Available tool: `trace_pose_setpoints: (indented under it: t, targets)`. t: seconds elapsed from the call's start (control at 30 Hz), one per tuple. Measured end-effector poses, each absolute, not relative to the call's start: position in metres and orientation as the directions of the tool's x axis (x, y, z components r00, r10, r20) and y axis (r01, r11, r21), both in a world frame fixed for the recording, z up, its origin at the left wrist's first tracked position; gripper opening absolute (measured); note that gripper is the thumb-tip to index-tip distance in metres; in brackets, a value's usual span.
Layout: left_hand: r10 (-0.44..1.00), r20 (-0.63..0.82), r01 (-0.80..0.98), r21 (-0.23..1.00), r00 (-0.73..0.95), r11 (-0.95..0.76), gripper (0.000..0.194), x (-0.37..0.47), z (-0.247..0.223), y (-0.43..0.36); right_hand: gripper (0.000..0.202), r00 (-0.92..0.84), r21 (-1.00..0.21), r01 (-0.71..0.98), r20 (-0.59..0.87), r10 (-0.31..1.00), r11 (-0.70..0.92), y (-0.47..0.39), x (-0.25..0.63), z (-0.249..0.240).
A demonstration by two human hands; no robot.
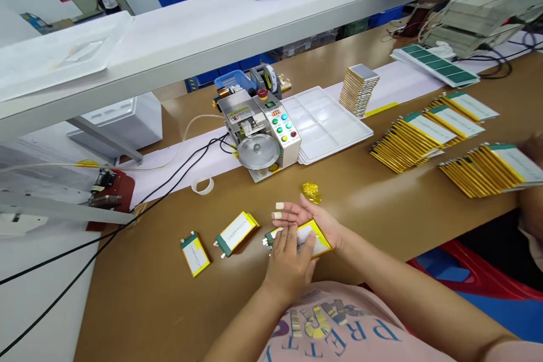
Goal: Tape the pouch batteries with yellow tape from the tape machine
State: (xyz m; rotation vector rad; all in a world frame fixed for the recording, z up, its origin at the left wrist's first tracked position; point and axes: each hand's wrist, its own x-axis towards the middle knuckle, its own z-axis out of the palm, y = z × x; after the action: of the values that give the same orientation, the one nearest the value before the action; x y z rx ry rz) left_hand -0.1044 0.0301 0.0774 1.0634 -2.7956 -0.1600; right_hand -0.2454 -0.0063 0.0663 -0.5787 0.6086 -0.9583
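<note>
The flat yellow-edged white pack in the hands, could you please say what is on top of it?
The left hand lies across the flat pack, partly covering its white face. Its yellow end shows; whatever the hand covers is hidden.

L hand point(289, 264) palm-down; R hand point(321, 217) palm-up

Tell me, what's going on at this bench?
A person is handling a flat, yellow-edged pack in front of their body. The left hand lies over it, fingers and thumb on its face, while the right hand is against its far side with fingers outstretched. Similar loose packs lie to the left on the brown table. Crumpled yellow film is just beyond the hands, and a machine stands farther back.
</note>
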Motion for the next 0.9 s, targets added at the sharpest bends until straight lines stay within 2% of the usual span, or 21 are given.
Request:
trace_pose_setpoints:
  t: [0.1,0.2,0.27,0.37,0.43,0.5,0.7,0.83,0.9]
  targets:
    - [-0.667,0.075,-0.647,0.186,-0.741,0.739,0.047,-0.097,0.085,0.03,0.055,0.376,-0.659,0.601,-0.267,-0.887,0.453,-0.004,-0.24,0.069]
    - [-0.712,0.031,-0.695,0.191,-0.701,0.693,0.051,-0.084,0.087,0.022,0.039,0.051,-0.677,0.634,-0.447,-0.893,0.375,-0.006,-0.236,0.058]
    - [-0.773,0.038,-0.758,0.167,-0.634,0.63,0.051,-0.074,0.087,0.014,0.032,-0.084,-0.7,0.621,-0.508,-0.857,0.353,-0.004,-0.236,0.051]
    - [-0.816,0.089,-0.806,0.13,-0.571,0.578,0.048,-0.064,0.087,0.005,0.035,0.037,-0.771,0.5,-0.437,-0.899,0.395,0.001,-0.238,0.052]
    - [-0.808,0.115,-0.802,0.109,-0.577,0.588,0.046,-0.062,0.089,0.001,0.039,0.167,-0.816,0.419,-0.363,-0.917,0.399,0.004,-0.237,0.057]
    - [-0.798,0.127,-0.794,0.091,-0.589,0.601,0.045,-0.063,0.091,0.0,0.041,0.217,-0.837,0.391,-0.319,-0.922,0.382,0.004,-0.236,0.062]
    - [-0.81,0.142,-0.802,0.121,-0.57,0.585,0.044,-0.064,0.094,-0.002,0.043,0.17,-0.863,0.394,-0.271,-0.947,0.318,0.007,-0.229,0.059]
    - [-0.818,0.146,-0.809,0.128,-0.557,0.574,0.045,-0.062,0.093,0.002,0.058,0.128,-0.902,0.334,-0.246,-0.961,0.275,0.013,-0.225,0.053]
    - [-0.826,0.134,-0.816,0.132,-0.547,0.562,0.046,-0.061,0.092,0.005,0.07,0.172,-0.903,0.343,-0.209,-0.963,0.258,0.015,-0.223,0.051]
